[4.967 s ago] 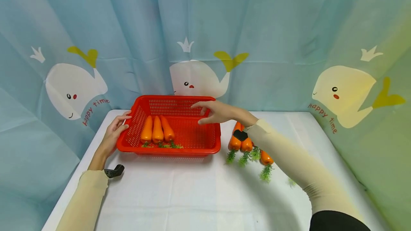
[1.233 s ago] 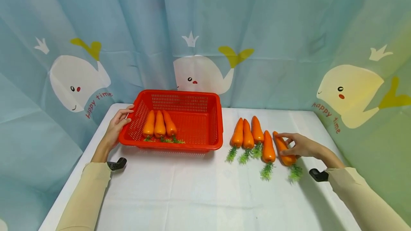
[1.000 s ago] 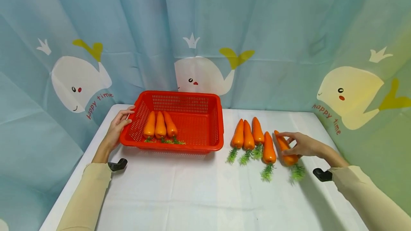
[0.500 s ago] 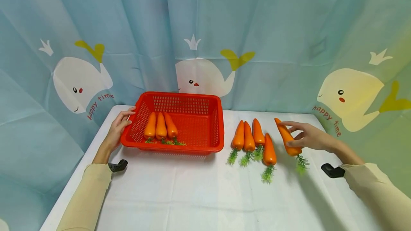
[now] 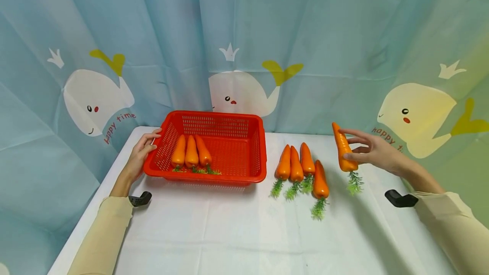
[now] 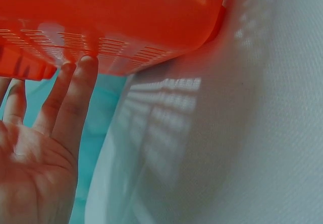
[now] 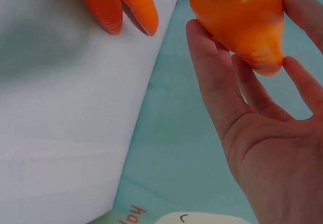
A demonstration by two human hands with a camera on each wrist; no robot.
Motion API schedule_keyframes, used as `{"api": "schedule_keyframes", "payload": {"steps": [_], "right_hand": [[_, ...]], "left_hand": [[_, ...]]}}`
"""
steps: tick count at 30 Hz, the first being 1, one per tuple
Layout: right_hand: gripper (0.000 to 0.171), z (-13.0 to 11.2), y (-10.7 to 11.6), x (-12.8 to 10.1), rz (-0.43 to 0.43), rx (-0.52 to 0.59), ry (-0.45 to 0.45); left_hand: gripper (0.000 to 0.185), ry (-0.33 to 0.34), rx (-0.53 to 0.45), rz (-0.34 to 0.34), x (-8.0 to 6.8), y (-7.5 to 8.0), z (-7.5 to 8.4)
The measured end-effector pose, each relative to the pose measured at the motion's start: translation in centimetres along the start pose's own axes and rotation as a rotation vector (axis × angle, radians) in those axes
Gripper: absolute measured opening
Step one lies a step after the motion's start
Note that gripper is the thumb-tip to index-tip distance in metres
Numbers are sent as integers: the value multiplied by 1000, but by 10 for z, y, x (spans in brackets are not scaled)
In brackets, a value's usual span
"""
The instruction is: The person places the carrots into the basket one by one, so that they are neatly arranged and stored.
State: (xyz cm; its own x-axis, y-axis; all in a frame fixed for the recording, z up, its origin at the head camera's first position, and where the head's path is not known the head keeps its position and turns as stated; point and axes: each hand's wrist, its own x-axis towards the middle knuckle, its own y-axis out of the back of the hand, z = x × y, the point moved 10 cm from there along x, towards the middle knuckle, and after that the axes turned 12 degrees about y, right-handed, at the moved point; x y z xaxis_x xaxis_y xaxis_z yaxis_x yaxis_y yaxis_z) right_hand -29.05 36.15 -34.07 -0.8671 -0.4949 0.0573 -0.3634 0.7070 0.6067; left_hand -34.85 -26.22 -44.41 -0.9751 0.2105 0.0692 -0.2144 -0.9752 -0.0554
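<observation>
At the table's right side my right hand (image 5: 380, 152) holds an orange carrot (image 5: 345, 159) with a feathery green top, lifted above the cloth, thin end up. In the right wrist view the fingers and thumb pinch that carrot (image 7: 242, 24) from both sides. My left hand (image 5: 139, 156) is at the left end of a red slotted plastic basket (image 5: 233, 178). Its extended fingertips touch the basket's wall in the left wrist view, the palm (image 6: 35, 178) facing the camera. Three carrots (image 5: 192, 152) lie side by side in the basket's left half, green tops toward me.
Several more carrots (image 5: 296, 166) lie on the white tablecloth (image 5: 237, 228) between the basket and my right hand, tops pointing toward me. A blue curtain (image 5: 328, 20) with whale prints hangs behind the table and along both sides.
My right hand has left the basket, taken hold of the rightmost carrot on the table, and lifted it up and slightly right. The left hand has stayed at the basket's left end.
</observation>
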Motion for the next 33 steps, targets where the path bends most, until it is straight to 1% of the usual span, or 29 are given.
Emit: {"api": "schedule_keyframes", "payload": {"steps": [3, 7, 12, 15, 18, 21, 27, 33], "right_hand": [[77, -2, 0, 0, 1, 18, 3], [77, -7, 0, 6, -7, 3, 8], [77, -19, -2, 20, -22, -32, 8], [76, -28, -5, 31, -28, -46, -16], [75, -40, -11, 45, -44, -49, -18], [76, -54, -20, 62, -76, -46, 7], [74, -75, -38, 98, -119, -54, 43], [73, -94, -62, 134, -159, -2, 87]], "left_hand": [[34, -4, 3, -3, 0, 0, 0], [34, -14, 3, -1, -1, 2, 1], [34, -23, 9, -4, -2, 1, 2], [35, -19, 18, -5, -1, 0, 2], [35, -10, 23, 6, 0, 0, 0], [35, -9, 30, 15, 1, 1, 0], [36, -8, 28, 12, 2, 0, -1], [35, -7, 29, 27, 2, 1, -1]]}}
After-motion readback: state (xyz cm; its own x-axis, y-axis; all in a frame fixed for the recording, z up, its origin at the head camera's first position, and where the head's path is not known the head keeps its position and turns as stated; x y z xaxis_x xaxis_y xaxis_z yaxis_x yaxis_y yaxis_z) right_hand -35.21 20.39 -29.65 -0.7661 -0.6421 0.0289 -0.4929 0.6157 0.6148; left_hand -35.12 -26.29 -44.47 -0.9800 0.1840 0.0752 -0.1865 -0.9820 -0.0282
